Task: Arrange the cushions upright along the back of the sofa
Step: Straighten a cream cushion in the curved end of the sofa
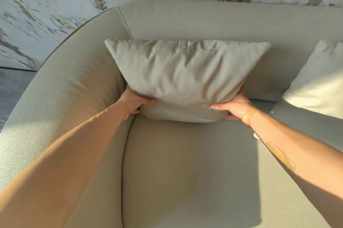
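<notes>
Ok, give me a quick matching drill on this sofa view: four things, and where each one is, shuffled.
1. beige cushion
2. white cushion
3. left hand
4. right hand

A. at the frame's right edge
B. gripping the cushion's lower right corner
C. upright against the backrest, held
D. gripping the cushion's lower left corner

Pairs: 1-C, 2-A, 3-D, 4-B

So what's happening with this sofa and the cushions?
A person is setting a beige cushion upright against the back of the sofa, near its curved left end. The left hand grips the cushion's lower left corner and the right hand its lower right corner, with its bottom edge at the seat. A paler cushion already leans against the back further right.
</notes>
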Tool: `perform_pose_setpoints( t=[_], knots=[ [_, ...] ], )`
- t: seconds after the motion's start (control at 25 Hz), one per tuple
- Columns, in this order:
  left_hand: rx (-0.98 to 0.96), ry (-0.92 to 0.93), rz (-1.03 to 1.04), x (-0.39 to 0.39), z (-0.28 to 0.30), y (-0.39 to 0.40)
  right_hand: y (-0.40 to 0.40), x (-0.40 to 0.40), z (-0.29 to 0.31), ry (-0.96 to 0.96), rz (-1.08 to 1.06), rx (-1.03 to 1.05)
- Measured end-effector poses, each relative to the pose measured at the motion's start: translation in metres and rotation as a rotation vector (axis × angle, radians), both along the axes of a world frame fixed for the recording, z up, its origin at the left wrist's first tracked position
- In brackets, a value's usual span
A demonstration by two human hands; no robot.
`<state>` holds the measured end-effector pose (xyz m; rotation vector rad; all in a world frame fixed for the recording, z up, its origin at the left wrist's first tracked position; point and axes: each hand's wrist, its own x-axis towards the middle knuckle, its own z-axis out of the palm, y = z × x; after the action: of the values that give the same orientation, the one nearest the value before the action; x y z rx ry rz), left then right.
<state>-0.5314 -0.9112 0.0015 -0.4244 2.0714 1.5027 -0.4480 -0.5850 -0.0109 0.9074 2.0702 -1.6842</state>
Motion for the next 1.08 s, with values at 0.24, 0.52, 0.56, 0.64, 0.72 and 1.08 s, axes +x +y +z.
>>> perform_pose_setpoints(
  t=[0.24, 0.52, 0.56, 0.64, 0.72, 1.08],
  knots=[
    [-0.116, 0.144, 0.002, 0.004, 0.004, 0.000, -0.005, 0.004, 0.006, -0.041, -0.017, 0.135],
    [-0.088, 0.199, 0.064, 0.016, 0.029, -0.010, 0.010, 0.017, 0.035, 0.065, 0.044, 0.286],
    [-0.084, 0.218, 0.069, 0.018, 0.035, -0.011, 0.011, 0.018, 0.039, 0.079, 0.056, 0.312],
    [-0.074, 0.237, 0.080, 0.020, 0.046, -0.010, 0.014, 0.024, 0.051, 0.078, 0.049, 0.332],
    [-0.120, 0.285, 0.101, 0.027, 0.060, -0.007, 0.014, 0.033, 0.065, 0.081, 0.042, 0.351],
    [-0.376, 0.408, -0.025, 0.074, 0.116, 0.062, 0.065, 0.095, 0.106, 0.082, 0.118, 0.545]
  ],
)
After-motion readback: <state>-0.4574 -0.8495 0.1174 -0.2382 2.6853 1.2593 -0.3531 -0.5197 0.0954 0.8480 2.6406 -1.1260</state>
